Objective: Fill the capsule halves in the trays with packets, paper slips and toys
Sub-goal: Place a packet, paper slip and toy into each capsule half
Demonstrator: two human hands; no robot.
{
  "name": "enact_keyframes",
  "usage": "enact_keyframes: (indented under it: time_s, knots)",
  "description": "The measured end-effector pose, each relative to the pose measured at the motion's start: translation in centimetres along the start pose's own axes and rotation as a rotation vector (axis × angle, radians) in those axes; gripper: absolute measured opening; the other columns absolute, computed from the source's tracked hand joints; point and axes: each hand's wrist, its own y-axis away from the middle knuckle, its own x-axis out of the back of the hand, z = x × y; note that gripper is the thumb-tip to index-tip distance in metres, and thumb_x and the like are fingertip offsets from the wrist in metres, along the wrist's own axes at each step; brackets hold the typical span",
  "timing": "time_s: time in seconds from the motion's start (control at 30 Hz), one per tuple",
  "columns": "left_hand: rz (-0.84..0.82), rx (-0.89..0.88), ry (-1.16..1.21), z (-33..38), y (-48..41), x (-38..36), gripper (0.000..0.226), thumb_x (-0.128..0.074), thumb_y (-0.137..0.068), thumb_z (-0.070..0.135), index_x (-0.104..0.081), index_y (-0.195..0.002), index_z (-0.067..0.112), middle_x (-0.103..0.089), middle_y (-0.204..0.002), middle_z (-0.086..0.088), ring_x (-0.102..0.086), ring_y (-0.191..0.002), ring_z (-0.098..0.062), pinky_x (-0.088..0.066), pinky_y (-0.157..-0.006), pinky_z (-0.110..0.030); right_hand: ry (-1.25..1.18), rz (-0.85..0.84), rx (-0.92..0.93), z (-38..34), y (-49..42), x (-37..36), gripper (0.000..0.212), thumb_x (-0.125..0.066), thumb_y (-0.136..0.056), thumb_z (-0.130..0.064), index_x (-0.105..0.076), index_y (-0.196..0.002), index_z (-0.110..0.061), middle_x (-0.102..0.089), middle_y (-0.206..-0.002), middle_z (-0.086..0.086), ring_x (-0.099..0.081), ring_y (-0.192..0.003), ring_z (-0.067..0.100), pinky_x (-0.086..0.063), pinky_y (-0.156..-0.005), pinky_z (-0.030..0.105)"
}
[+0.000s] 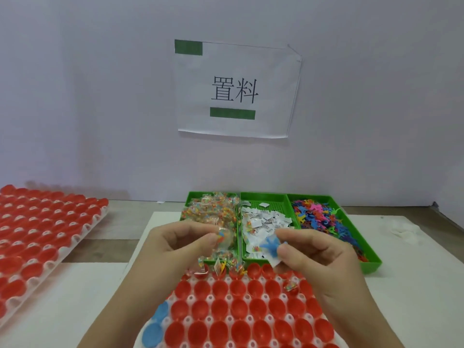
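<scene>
A white tray (190, 296) of red capsule halves (238, 310) lies right below me. Some halves in its far row hold packets. My left hand (180, 244) pinches a clear packet of coloured beads (223, 238) above the tray's far edge. My right hand (313, 254) pinches a blue toy (270, 244) together with a white paper slip (273, 259). Behind the hands stand three green bins: packets (211, 212), paper slips (263, 219) and coloured toys (324, 217).
A second tray of red capsule halves (42, 234) lies at the left on the wooden table. Two blue capsule halves (154, 325) sit at the near tray's left edge. A wall with a paper sign (236, 89) stands close behind the bins. White wadding (404, 231) lies at the right.
</scene>
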Motion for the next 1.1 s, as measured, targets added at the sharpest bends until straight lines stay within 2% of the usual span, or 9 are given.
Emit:
enact_keyframes:
  time_s: [0.13,0.23,0.37,0.5,0.57,0.63,0.77,1.0,1.1]
  knots:
    - [-0.103,-0.002,-0.040,0.4,0.5,-2.0,0.021,-0.073,-0.060,0.033,-0.079,-0.080,0.028,-0.073,-0.069,-0.003,-0.059,-0.053,-0.005,-0.048,-0.052,-0.017,0.012,-0.057,-0.024,0.4,-0.2,-1.1,0.028,-0.076,-0.057,-0.021,-0.080,-0.084,-0.025,-0.075,-0.077,0.009,-0.069,-0.059,0.017,-0.054,-0.057,0.019]
    - [-0.140,0.005,-0.074,-0.1,0.3,-2.7,0.012,-0.073,-0.074,0.022,-0.079,-0.083,0.026,-0.072,-0.068,0.000,-0.058,-0.054,-0.002,-0.047,-0.053,-0.015,0.048,-0.034,-0.060,1.7,-0.6,-1.2,0.027,-0.076,-0.061,-0.020,-0.079,-0.086,-0.027,-0.076,-0.080,0.007,-0.069,-0.063,0.016,-0.055,-0.061,0.020]
    - [-0.171,-0.021,-0.126,-0.4,0.3,-2.8,0.013,-0.071,-0.084,0.012,-0.079,-0.087,0.022,-0.071,-0.068,0.001,-0.055,-0.051,0.000,-0.047,-0.053,-0.015,0.063,-0.025,-0.074,2.6,-0.7,-1.1,0.022,-0.073,-0.067,-0.020,-0.077,-0.089,-0.020,-0.075,-0.081,0.007,-0.068,-0.060,0.019,-0.056,-0.058,0.022]
    - [-0.240,0.010,-0.121,-0.7,0.1,-2.6,0.015,-0.071,-0.084,0.011,-0.078,-0.089,0.023,-0.074,-0.079,0.000,-0.063,-0.061,-0.002,-0.051,-0.058,-0.015,0.046,-0.010,-0.128,3.2,-0.8,-1.1,0.019,-0.072,-0.067,-0.020,-0.077,-0.085,-0.015,-0.075,-0.080,0.006,-0.070,-0.062,0.017,-0.056,-0.052,0.024]
    - [-0.283,0.022,-0.127,-0.9,0.0,-2.6,0.016,-0.078,-0.078,0.021,-0.077,-0.093,0.026,-0.075,-0.086,-0.001,-0.069,-0.074,-0.010,-0.054,-0.065,-0.017,0.029,-0.021,-0.140,3.5,-0.9,-1.0,0.021,-0.071,-0.069,-0.017,-0.074,-0.089,-0.011,-0.075,-0.082,0.007,-0.071,-0.069,0.016,-0.056,-0.051,0.026]
    - [-0.278,0.017,-0.134,-1.1,0.0,-2.6,0.020,-0.078,-0.074,0.029,-0.077,-0.094,0.027,-0.075,-0.088,-0.002,-0.071,-0.080,-0.016,-0.056,-0.067,-0.019,0.028,-0.028,-0.143,3.6,-0.9,-0.9,0.022,-0.071,-0.069,-0.016,-0.073,-0.090,-0.011,-0.075,-0.083,0.009,-0.071,-0.070,0.019,-0.056,-0.050,0.026]
    - [-0.217,0.018,-0.098,-1.4,-0.4,-2.8,0.019,-0.070,-0.071,0.029,-0.079,-0.088,0.028,-0.074,-0.076,-0.008,-0.068,-0.067,-0.014,-0.055,-0.059,-0.019,0.073,0.000,-0.121,3.6,-1.1,-0.7,0.024,-0.073,-0.067,-0.017,-0.074,-0.090,-0.012,-0.075,-0.082,0.008,-0.071,-0.066,0.021,-0.056,-0.050,0.026]
    - [-0.219,0.066,-0.051,-1.5,-0.1,-3.3,0.027,-0.078,-0.059,0.030,-0.078,-0.085,0.022,-0.075,-0.077,-0.007,-0.068,-0.063,-0.012,-0.056,-0.062,-0.018,0.168,0.005,-0.071,3.5,-1.2,-0.5,0.018,-0.072,-0.071,-0.017,-0.072,-0.088,-0.010,-0.073,-0.073,0.006,-0.067,-0.056,0.018,-0.053,-0.045,0.025]
    - [-0.202,0.061,-0.059,-1.7,-0.1,-3.4,0.017,-0.079,-0.066,0.017,-0.078,-0.083,0.014,-0.075,-0.076,-0.009,-0.069,-0.062,-0.012,-0.055,-0.059,-0.017,0.188,-0.004,-0.040,3.4,-1.0,-0.6,0.020,-0.071,-0.071,-0.022,-0.072,-0.088,-0.013,-0.073,-0.073,0.006,-0.067,-0.056,0.017,-0.054,-0.046,0.025]
